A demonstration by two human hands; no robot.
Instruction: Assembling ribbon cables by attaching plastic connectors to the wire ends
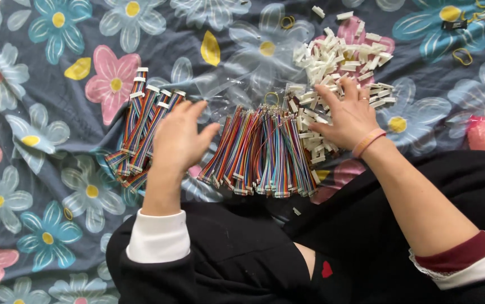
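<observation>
Head camera shows the right hand (348, 115) spread flat on the white plugs (338, 62) near the blanket's (39, 169) top edge, gripping nothing; the left hand (179, 138) hovers open, empty, between the two wire bundles (259, 149).

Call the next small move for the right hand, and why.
Probably pinch one connector from the white pile: the right hand lies open on it, gripping nothing, while the loose ribbon wires sit beside it and the left hand hovers empty.
</observation>
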